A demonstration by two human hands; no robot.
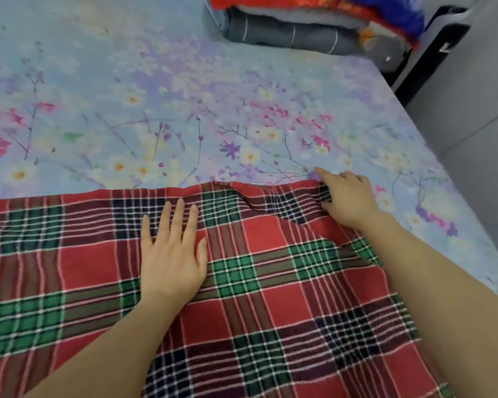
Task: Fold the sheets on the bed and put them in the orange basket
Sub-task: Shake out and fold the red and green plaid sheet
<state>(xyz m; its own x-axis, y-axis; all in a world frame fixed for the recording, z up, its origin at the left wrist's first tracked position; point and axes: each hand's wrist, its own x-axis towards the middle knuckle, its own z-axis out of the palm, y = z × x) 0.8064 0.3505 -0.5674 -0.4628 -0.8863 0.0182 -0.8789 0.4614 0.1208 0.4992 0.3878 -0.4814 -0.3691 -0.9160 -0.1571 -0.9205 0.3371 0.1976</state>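
Flowered bedding covered the bed [184,90], and the plaid sheet [273,300] lay spread over its near side, its far edge rumpled. The left hand [171,254] pressed flat on it, fingers straight and spread. The right hand [348,201] pinched the far right corner with curled fingers. Pulling that corner taut against the anchoring palm would smooth the rumple before folding. No orange basket showed.

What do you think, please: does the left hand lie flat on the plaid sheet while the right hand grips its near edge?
Not quite: in the head view the right hand grips the plaid sheet at its far edge, not the near one; the rest holds.
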